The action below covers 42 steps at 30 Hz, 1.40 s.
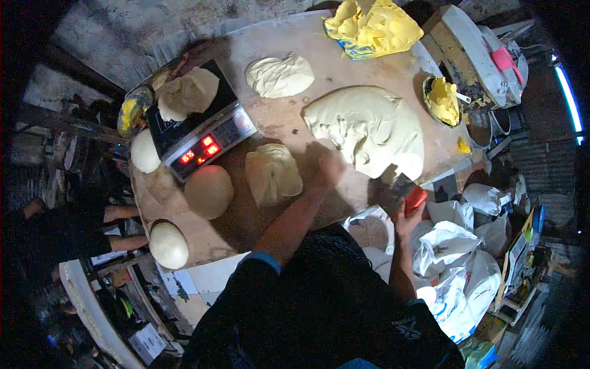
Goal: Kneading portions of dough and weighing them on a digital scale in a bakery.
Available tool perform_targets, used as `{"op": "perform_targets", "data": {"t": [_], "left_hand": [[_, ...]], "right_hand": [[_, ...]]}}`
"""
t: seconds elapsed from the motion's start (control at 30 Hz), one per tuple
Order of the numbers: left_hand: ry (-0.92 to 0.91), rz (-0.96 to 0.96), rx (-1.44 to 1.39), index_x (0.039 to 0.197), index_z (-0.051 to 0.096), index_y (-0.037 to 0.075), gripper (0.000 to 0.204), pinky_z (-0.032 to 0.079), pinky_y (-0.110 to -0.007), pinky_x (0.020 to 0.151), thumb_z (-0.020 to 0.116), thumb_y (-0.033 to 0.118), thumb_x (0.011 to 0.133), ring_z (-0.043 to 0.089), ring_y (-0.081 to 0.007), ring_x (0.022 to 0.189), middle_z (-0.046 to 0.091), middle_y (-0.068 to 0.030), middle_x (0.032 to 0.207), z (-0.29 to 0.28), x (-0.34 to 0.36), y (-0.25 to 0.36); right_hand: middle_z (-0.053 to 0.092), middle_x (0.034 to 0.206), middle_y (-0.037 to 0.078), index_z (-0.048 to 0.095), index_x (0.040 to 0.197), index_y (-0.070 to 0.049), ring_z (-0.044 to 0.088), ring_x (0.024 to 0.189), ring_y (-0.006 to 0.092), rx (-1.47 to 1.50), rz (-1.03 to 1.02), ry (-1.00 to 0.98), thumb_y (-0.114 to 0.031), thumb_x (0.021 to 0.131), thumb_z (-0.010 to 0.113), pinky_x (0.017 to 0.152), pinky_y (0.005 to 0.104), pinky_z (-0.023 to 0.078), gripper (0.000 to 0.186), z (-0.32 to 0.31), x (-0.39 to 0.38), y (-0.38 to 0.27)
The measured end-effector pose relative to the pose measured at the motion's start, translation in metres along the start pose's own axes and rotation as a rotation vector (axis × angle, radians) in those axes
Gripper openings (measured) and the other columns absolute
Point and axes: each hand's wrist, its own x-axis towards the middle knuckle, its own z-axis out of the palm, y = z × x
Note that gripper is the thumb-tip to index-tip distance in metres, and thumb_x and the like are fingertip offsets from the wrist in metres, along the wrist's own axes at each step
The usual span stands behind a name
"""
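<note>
My right hand (pixel 407 216) is closed round the red handle of a dough scraper (pixel 415 198). The scraper's broad dark blade lies at the near edge of a large slab of pale dough (pixel 384 126). At that slab's left side is my left hand (pixel 332 165), blurred, so its fingers cannot be made out. Left of it on the table sits a cut lump of dough (pixel 274 173). A digital scale (pixel 212 140) with lit red figures carries another dough piece (pixel 189 93). A smaller dough piece (pixel 279 75) lies beyond.
Round dough balls (pixel 209 192) rest along the left side of the table (pixel 338 203). Yellow fat (pixel 375 27) is heaped at the back, with more in a bowl (pixel 442 101) at right. White sacks (pixel 458 246) stand below right. Another person's arms (pixel 126 227) show at left.
</note>
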Motion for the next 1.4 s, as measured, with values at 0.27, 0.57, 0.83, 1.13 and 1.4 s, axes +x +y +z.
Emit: {"op": "perform_targets", "data": {"t": [0.27, 0.57, 0.83, 1.13, 1.4], "left_hand": [[-0.287, -0.251, -0.216, 0.099, 0.063, -0.001, 0.038, 0.048, -0.049, 0.078, 0.054, 0.035, 0.089, 0.063, -0.0364, 0.087, 0.065, -0.0200, 0.095, -0.007, 0.013, 0.063], [-0.208, -0.375, -0.072, 0.100, 0.069, 0.005, 0.040, 0.050, -0.046, 0.077, 0.055, 0.040, 0.088, 0.065, -0.0367, 0.084, 0.067, -0.0214, 0.087, -0.041, -0.008, 0.026], [-0.110, -0.304, -0.303, 0.097, 0.066, -0.002, 0.042, 0.047, -0.044, 0.078, 0.055, 0.038, 0.090, 0.063, -0.0362, 0.083, 0.065, -0.0237, 0.082, -0.114, 0.012, -0.011], [0.784, 0.094, 0.526, 0.118, 0.054, 0.006, 0.045, 0.040, -0.053, 0.091, 0.060, 0.036, 0.085, 0.050, -0.0460, 0.104, 0.052, -0.0270, 0.112, -0.434, 0.158, -0.101], [0.466, 0.019, 0.551, 0.120, 0.051, 0.002, 0.064, 0.039, -0.055, 0.092, 0.066, 0.048, 0.078, 0.047, -0.0441, 0.112, 0.045, -0.0313, 0.123, -0.338, 0.057, -0.109]], "right_hand": [[0.063, 0.088, 0.025, 0.040, 0.125, 0.000, 0.063, 0.083, 0.0385, -0.201, -0.033, -0.442, -0.009, 0.089, 0.056, 0.071, 0.0374, 0.051, 0.041, 0.026, 0.056, -0.011], [0.054, 0.120, 0.023, 0.037, 0.134, -0.005, 0.061, 0.099, 0.0369, -0.530, -0.380, -1.023, -0.028, 0.090, 0.050, 0.080, 0.0481, 0.052, 0.051, 0.134, 0.077, -0.060], [0.063, 0.092, 0.026, 0.031, 0.140, -0.020, 0.062, 0.072, 0.0442, -0.279, -0.384, -0.983, -0.020, 0.094, 0.046, 0.061, 0.0501, 0.050, 0.048, 0.189, 0.096, -0.026], [0.062, 0.084, 0.028, 0.034, 0.137, -0.010, 0.062, 0.071, 0.0449, -0.842, -0.313, -0.944, -0.022, 0.095, 0.038, 0.060, 0.0510, 0.050, 0.044, 0.193, 0.046, -0.057], [0.062, 0.091, 0.010, 0.045, 0.120, 0.001, 0.057, 0.082, 0.0173, -0.004, -0.159, -0.578, 0.002, 0.077, 0.058, 0.075, 0.0306, 0.047, 0.045, 0.090, 0.039, -0.066]]}}
